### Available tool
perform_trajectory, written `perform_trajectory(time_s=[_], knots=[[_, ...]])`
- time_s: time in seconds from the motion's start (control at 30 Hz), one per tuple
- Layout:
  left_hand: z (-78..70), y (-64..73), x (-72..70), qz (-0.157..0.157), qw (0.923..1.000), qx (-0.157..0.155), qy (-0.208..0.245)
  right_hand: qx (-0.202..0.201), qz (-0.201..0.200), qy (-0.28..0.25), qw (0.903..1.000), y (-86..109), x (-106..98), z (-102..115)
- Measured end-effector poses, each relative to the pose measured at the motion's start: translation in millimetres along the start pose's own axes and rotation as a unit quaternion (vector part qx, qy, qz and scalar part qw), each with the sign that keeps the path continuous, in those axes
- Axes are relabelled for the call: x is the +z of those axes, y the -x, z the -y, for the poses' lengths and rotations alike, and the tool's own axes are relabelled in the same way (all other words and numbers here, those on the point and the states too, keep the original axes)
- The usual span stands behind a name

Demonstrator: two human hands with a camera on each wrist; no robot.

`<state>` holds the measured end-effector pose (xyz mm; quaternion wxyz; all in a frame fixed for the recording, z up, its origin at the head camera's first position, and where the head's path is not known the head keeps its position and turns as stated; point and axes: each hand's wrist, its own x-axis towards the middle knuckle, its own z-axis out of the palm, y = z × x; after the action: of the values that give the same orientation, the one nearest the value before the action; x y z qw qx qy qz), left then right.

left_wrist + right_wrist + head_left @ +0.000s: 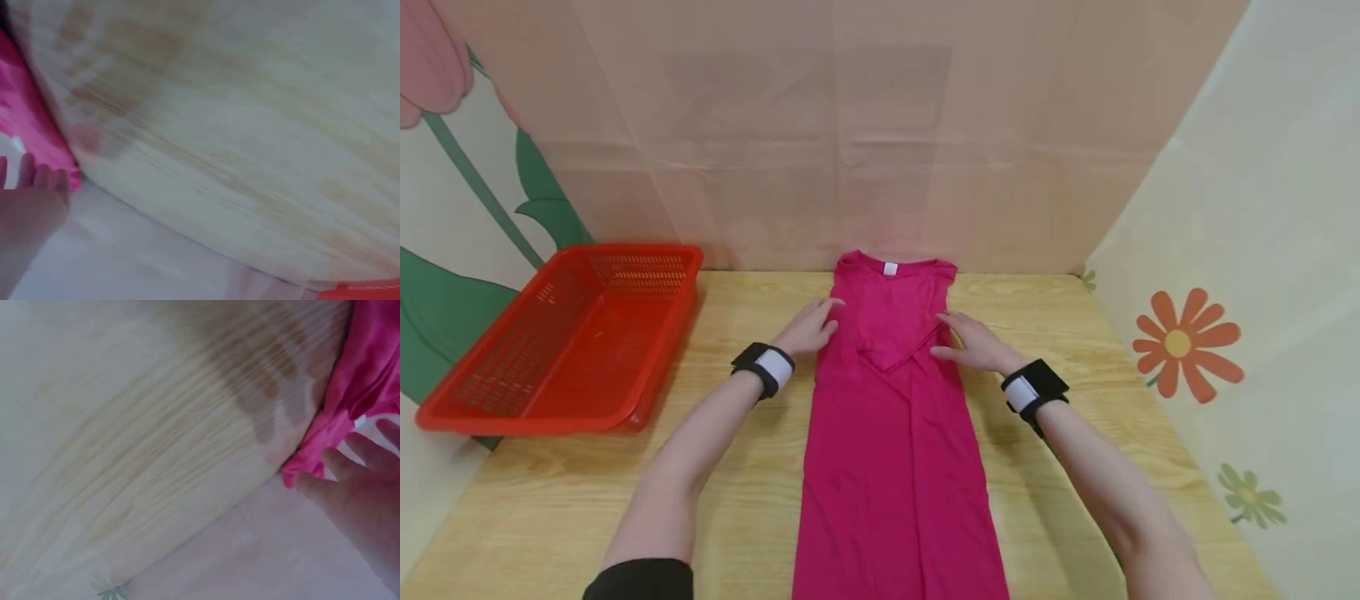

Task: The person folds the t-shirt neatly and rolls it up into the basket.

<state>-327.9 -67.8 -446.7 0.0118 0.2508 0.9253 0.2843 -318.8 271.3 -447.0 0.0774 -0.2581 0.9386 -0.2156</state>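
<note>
A long magenta garment (880, 450) lies lengthwise on the table, its sides folded in to a narrow strip. Its neckline, with a small white label (891, 268), is at the far end, and folded cloth forms a point at the chest. The lower end runs out of the head view. My left hand (808, 327) is at the garment's left edge, fingers loosely extended. Opposite it, my right hand (973, 340) is by the right edge, thumb and fingers apart. Neither hand grips the cloth; whether fingertips touch it I cannot tell. Pink cloth (369, 369) also shows beyond the fingers in the right wrist view.
A red plastic basket (647, 367) with perforated sides stands on the left of the wooden table (745, 492). A pinkish sheet (760, 150) hangs along the table's back edge. Flower-printed sheeting (1247, 233) borders the right side.
</note>
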Motion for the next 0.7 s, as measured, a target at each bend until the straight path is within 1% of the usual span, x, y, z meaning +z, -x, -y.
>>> perform_trajectory(time_s=[0.03, 0.07, 0.13, 0.17, 0.23, 0.3, 0.4, 0.5, 0.57, 0.7], knots=[[1.1, -8.0, 1.9, 0.006, 0.9999, -0.004, -0.008, 0.003, -0.009, 0.005, 0.9999, -10.0, 2, -1], [1.8, -14.8, 3.9, 0.018, 0.9996, -0.01, -0.021, 0.007, -0.013, 0.01, 0.9998, -18.9, 4, -1], [2.5, -24.4, 7.9, 0.05, 0.9966, -0.025, -0.061, 0.025, -0.007, 0.022, 0.9994, -32.9, 7, 0], [2.5, -27.3, 9.6, 0.069, 0.9936, -0.034, -0.083, 0.039, 0.0, 0.029, 0.9988, -38.3, 8, 0], [3.0, -29.1, 11.1, 0.104, 0.9844, -0.051, -0.132, 0.065, 0.018, 0.045, 0.9967, -45.7, 11, 0], [4.0, -26.6, 10.3, 0.126, 0.9767, -0.066, -0.161, 0.088, 0.037, 0.055, 0.9939, -50.0, 13, -1], [7.3, -21.4, 7.6, 0.135, 0.9721, -0.081, -0.175, 0.104, 0.067, 0.051, 0.991, -54.1, 13, -5], [10.2, -17.8, 6.9, 0.135, 0.968, -0.087, -0.193, 0.117, 0.099, 0.035, 0.9876, -58.2, 12, -8], [10.5, -16.5, 7.2, 0.137, 0.9633, -0.093, -0.211, 0.123, 0.115, 0.03, 0.9853, -61.0, 10, -8], [10.1, -15.7, 9.3, 0.139, 0.9549, -0.103, -0.241, 0.127, 0.134, 0.027, 0.9824, -67.6, 8, -11]])
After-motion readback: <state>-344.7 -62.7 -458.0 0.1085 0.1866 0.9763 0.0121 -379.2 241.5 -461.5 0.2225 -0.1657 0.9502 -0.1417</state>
